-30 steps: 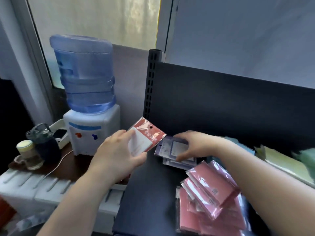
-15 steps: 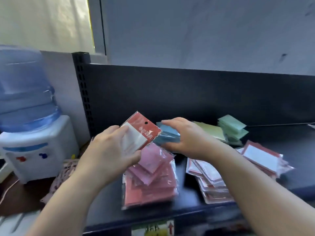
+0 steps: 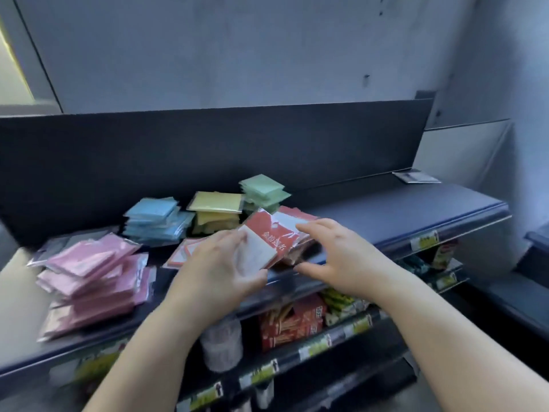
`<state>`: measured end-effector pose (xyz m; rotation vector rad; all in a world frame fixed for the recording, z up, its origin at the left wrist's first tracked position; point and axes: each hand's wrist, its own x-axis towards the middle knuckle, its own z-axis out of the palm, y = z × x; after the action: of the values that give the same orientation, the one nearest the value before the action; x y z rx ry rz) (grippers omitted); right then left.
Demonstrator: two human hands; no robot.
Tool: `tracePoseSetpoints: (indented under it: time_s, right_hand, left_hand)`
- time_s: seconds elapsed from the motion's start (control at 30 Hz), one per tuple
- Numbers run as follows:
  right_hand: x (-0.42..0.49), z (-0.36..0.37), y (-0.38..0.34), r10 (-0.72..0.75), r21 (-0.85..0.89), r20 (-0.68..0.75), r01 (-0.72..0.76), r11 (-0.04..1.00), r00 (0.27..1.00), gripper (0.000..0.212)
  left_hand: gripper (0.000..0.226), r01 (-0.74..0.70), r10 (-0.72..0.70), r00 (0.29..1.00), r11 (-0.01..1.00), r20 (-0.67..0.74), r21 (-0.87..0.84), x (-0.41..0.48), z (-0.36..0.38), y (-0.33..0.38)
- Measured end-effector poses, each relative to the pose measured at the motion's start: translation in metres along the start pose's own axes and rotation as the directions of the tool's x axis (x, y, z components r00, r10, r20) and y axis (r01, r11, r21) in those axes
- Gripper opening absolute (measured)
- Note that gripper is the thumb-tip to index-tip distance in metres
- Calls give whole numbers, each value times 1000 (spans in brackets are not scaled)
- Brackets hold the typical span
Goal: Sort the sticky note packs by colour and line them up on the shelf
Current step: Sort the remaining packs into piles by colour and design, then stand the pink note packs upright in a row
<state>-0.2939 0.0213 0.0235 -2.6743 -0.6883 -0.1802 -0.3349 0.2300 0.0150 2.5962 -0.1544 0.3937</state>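
My left hand (image 3: 221, 267) grips a red-headed sticky note pack (image 3: 266, 239) just above a pile of red packs (image 3: 297, 221) near the front edge of the dark shelf (image 3: 416, 209). My right hand (image 3: 335, 254) hovers beside that pile, fingers spread, holding nothing. Along the shelf stand a pink pile (image 3: 92, 278) at the left, then a blue stack (image 3: 156, 220), a yellow stack (image 3: 217, 211) and a green stack (image 3: 263, 191) toward the back. A few red-edged packs (image 3: 182, 255) lie flat in front of the blue stack.
The shelf's black back panel (image 3: 208, 150) rises behind the stacks. A lone dark pack (image 3: 416, 176) lies at the far right rear. Lower shelves hold red boxes (image 3: 292, 322) and green packets (image 3: 344, 301) behind price tags.
The view has swung right, away from the water dispenser. My left hand has carried the red pack over to the red pile. My right hand has let go of the blue pack and opened.
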Motion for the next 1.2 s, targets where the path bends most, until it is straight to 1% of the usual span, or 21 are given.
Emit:
tracePoseSetpoints:
  time_s: [0.1,0.17,0.23,0.3,0.4,0.53,0.6,0.7,0.77,0.83,0.93,0.97,1.1,1.2]
  right_hand:
    - [-20,-8,26,30,20,5,-31,999,1000,69]
    - [-28,-11,39,46,33,14,-47,998,999,70]
    - [-32,-13,50,64,44,30,-65,997,998,70]
    - [-32,-15,60,76,53,37,-78,996,996,69]
    - [-26,-16,76,92,61,44,-95,994,995,69]
    - [-10,-13,100,100,55,80,-105,993,992,69]
    - [3,-12,114,102,50,91,-107,993,991,69]
    - [28,-13,138,105,35,103,-109,993,989,68]
    - [48,-17,153,110,18,115,-113,993,987,67]
    - [67,-19,169,122,5,116,-123,992,986,67]
    - [88,-21,196,126,-4,91,-127,992,988,66]
    - [92,-22,206,133,-7,82,-133,991,988,66]
    - [100,-31,245,189,1,73,-190,982,979,65]
    - [106,-41,273,205,-12,50,-205,979,977,64]
  left_hand:
    - [79,-8,6,998,1000,66,30,2,21,25]
    - [72,-6,1,995,999,99,49,7,30,37]
    - [61,6,-14,994,997,108,75,15,36,46]
    - [57,21,-31,994,995,106,99,25,40,52]
    - [54,58,-72,992,990,106,126,45,44,56]
    - [55,113,-136,982,979,134,168,76,54,50]
    - [61,142,-175,973,968,149,207,91,60,49]
    - [91,138,-213,948,944,234,300,113,67,50]
    - [103,127,-223,933,938,283,322,131,69,52]
    - [99,94,-184,946,944,268,316,148,71,60]
    - [82,-9,-52,981,948,184,317,173,83,81]
    - [79,-48,-15,981,946,191,320,181,89,90]
    - [76,-157,46,939,939,341,305,205,118,120]
    - [76,-207,70,916,926,395,314,218,136,134]
